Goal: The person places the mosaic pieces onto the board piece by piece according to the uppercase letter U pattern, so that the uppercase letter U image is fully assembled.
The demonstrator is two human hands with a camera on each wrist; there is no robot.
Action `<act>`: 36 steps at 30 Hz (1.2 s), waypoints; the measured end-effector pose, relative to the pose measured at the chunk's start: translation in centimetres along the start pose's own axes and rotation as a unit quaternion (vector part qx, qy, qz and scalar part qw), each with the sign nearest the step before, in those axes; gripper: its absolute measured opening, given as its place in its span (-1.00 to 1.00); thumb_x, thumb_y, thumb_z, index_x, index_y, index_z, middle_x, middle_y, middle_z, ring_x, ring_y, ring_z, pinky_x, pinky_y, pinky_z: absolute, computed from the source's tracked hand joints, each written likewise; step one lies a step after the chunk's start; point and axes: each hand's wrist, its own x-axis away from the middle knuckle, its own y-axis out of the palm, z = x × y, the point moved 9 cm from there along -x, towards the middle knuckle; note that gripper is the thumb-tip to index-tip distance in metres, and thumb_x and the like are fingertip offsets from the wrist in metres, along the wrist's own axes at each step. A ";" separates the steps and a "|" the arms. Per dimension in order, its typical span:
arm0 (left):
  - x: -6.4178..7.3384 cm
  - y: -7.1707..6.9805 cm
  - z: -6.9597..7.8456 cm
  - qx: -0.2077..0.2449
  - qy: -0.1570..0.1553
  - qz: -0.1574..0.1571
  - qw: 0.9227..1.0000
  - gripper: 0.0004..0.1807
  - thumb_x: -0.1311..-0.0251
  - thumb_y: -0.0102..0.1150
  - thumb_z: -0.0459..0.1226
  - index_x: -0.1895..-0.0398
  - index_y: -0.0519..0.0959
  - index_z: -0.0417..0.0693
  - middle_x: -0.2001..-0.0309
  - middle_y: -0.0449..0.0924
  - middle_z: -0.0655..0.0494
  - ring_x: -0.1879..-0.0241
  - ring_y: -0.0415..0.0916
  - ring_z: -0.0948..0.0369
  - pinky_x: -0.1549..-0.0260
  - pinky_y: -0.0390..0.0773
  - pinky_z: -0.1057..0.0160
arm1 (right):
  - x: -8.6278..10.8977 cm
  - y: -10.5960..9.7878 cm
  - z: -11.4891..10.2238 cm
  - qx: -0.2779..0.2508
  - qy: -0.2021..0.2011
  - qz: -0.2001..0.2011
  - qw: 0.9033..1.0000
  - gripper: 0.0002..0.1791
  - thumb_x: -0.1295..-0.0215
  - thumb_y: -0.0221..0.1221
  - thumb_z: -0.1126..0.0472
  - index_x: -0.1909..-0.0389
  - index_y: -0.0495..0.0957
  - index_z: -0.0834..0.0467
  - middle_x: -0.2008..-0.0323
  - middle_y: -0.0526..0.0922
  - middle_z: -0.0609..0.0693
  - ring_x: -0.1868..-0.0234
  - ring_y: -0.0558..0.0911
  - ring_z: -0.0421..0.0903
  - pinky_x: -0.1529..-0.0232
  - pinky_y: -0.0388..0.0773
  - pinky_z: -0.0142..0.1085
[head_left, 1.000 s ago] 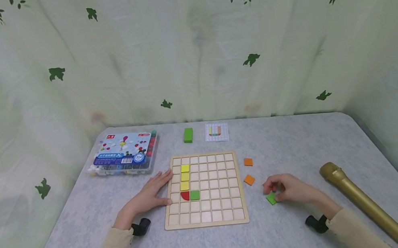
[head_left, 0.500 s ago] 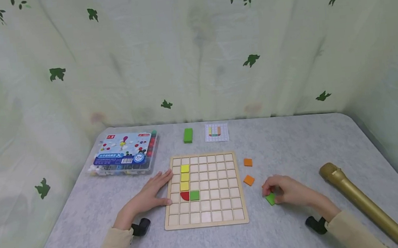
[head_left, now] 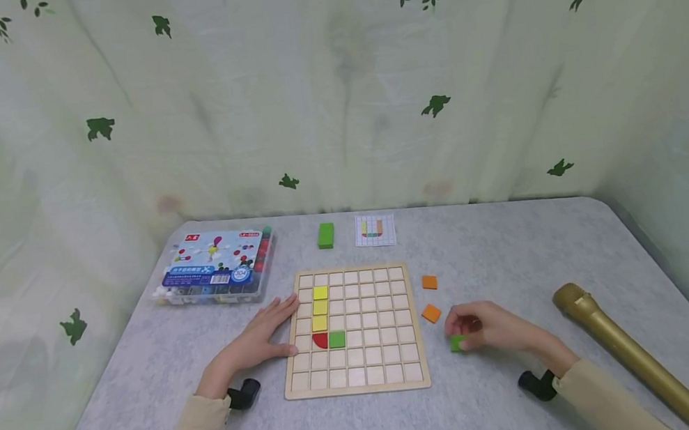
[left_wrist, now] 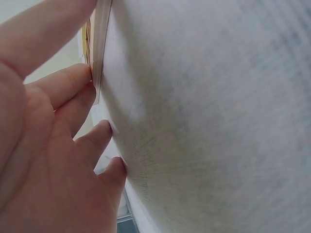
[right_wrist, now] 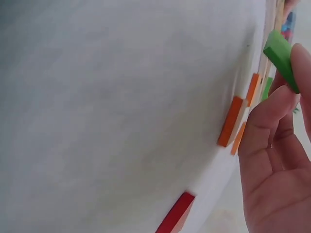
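My right hand (head_left: 489, 328) pinches a green square tile (head_left: 457, 343) between thumb and fingertips, right of the board. Seen from the right wrist, this green tile (right_wrist: 282, 59) is lifted off the table and tilted. My left hand (head_left: 262, 334) lies with spread, straight fingers against the left edge of the wooden grid board (head_left: 384, 382). In the left wrist view, the fingertips (left_wrist: 83, 74) touch the board's side. On the board, three yellow tiles (head_left: 319, 308) stand in a column. Below them sit a red quarter-round tile (head_left: 320, 341) and a green tile (head_left: 336, 340) beside it.
Two orange tiles (head_left: 432, 314) lie right of the board. A red piece (right_wrist: 176, 213) shows in the right wrist view. Behind are a pattern card (head_left: 375, 230), a green block (head_left: 325, 235) and a plastic kit box (head_left: 214, 267). A gold microphone (head_left: 636, 352) lies far right.
My right hand has picked the green tile up from the table and moved it slightly left, toward the board. The left hand stays in place.
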 end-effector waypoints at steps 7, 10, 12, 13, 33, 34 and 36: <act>0.0 0.1 0.0 0.000 -0.001 -0.001 1.000 -0.04 -0.13 0.31 -0.04 -0.49 0.04 -0.19 -0.49 -0.07 -0.11 -0.45 -0.32 -0.17 -0.35 -0.27 -0.20 | -2.0 0.3 -1.1 -0.044 -0.022 0.000 0.999 -0.85 -0.19 0.27 0.37 0.27 0.52 0.15 0.35 0.52 -0.02 0.33 0.47 -0.12 0.31 0.46 -0.33; -0.1 0.2 0.0 -0.003 -0.001 -0.002 1.000 -0.04 -0.13 0.31 -0.03 -0.49 0.04 -0.18 -0.49 -0.08 -0.11 -0.45 -0.32 -0.17 -0.35 -0.27 -0.20 | -3.1 0.4 -1.6 -0.060 -0.032 0.004 0.998 -0.87 -0.20 0.27 0.35 0.27 0.52 0.18 0.32 0.54 0.01 0.30 0.48 -0.09 0.28 0.47 -0.31; -0.1 0.2 -0.1 -0.004 0.000 -0.002 1.000 -0.04 -0.13 0.31 -0.03 -0.49 0.04 -0.19 -0.49 -0.08 -0.11 -0.45 -0.32 -0.18 -0.35 -0.27 -0.21 | -3.9 0.6 -2.1 -0.067 -0.037 0.007 0.997 -0.88 -0.21 0.27 0.33 0.27 0.54 0.19 0.32 0.55 0.02 0.29 0.49 -0.07 0.27 0.48 -0.31; -0.1 0.2 -0.1 -0.004 0.000 -0.002 1.000 -0.04 -0.13 0.31 -0.03 -0.49 0.04 -0.19 -0.49 -0.08 -0.11 -0.45 -0.32 -0.18 -0.35 -0.27 -0.21 | -4.2 0.7 -2.3 -0.069 -0.039 0.007 0.997 -0.88 -0.21 0.27 0.33 0.26 0.55 0.19 0.31 0.55 0.03 0.29 0.49 -0.06 0.26 0.48 -0.31; 0.0 0.1 0.0 0.006 0.004 -0.003 1.000 -0.05 -0.14 0.31 -0.07 -0.49 0.03 -0.20 -0.49 -0.08 -0.11 -0.45 -0.33 -0.18 -0.34 -0.28 -0.22 | -11.7 6.3 -7.4 -0.010 -0.058 -0.038 0.998 -0.84 -0.19 0.22 0.44 0.30 0.60 0.12 0.41 0.54 -0.11 0.39 0.47 -0.20 0.33 0.46 -0.37; 0.0 0.1 0.0 0.007 0.004 -0.003 1.000 -0.05 -0.14 0.31 -0.07 -0.49 0.03 -0.20 -0.49 -0.09 -0.11 -0.45 -0.33 -0.18 -0.34 -0.29 -0.22 | -11.9 6.5 -7.6 -0.006 -0.058 -0.037 0.998 -0.85 -0.18 0.22 0.44 0.31 0.60 0.13 0.42 0.53 -0.10 0.39 0.47 -0.20 0.34 0.46 -0.36; 0.0 0.1 0.0 0.008 0.004 -0.003 1.000 -0.05 -0.14 0.31 -0.08 -0.49 0.03 -0.20 -0.49 -0.09 -0.11 -0.45 -0.33 -0.18 -0.34 -0.29 -0.22 | -12.3 6.9 -7.8 0.001 -0.054 -0.036 0.998 -0.85 -0.18 0.23 0.45 0.32 0.60 0.13 0.45 0.52 -0.11 0.41 0.46 -0.20 0.36 0.44 -0.37</act>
